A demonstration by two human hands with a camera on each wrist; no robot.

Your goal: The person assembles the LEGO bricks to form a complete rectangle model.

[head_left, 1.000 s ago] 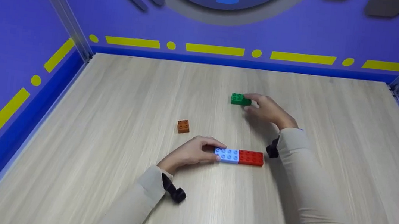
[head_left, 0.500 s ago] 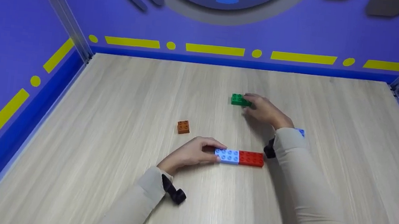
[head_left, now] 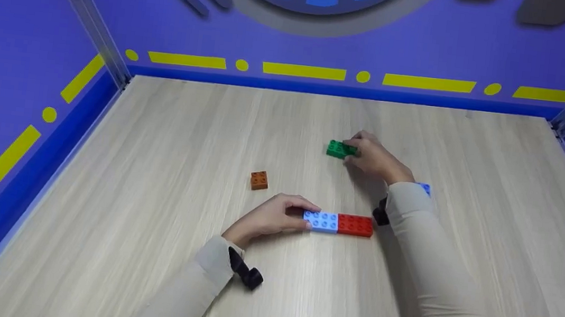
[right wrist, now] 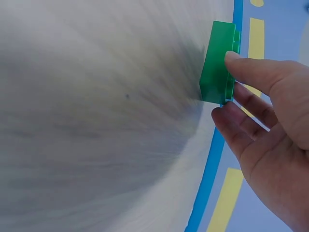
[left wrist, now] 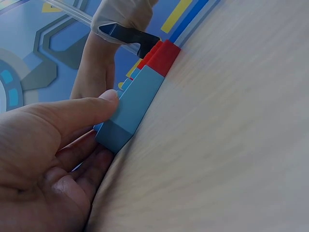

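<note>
My left hand (head_left: pixel 272 214) grips the left end of a light blue toy building brick (head_left: pixel 325 222), thumb on its near side and fingers on the far side. Against that brick's right end lies a red brick (head_left: pixel 355 225), the two forming one straight row on the table. Farther back, my right hand (head_left: pixel 375 157) pinches a green brick (head_left: pixel 338 149) by its right part. In the right wrist view the thumb presses the side of the green brick (right wrist: pixel 218 65), while its far side is hidden. The left wrist view shows the light blue brick (left wrist: pixel 131 108) low against the tabletop.
A small orange-brown brick (head_left: pixel 259 180) lies on the wooden table (head_left: pixel 180 168) behind and left of my left hand. Part of a blue brick (head_left: pixel 424 188) shows beyond my right sleeve, which hides the remainder. Blue walls (head_left: pixel 316 45) stand at the back and sides.
My right hand has closed on the green brick and drawn it slightly toward me, tilting it a little. More of the blue brick shows past the right sleeve. My left hand stays put.
</note>
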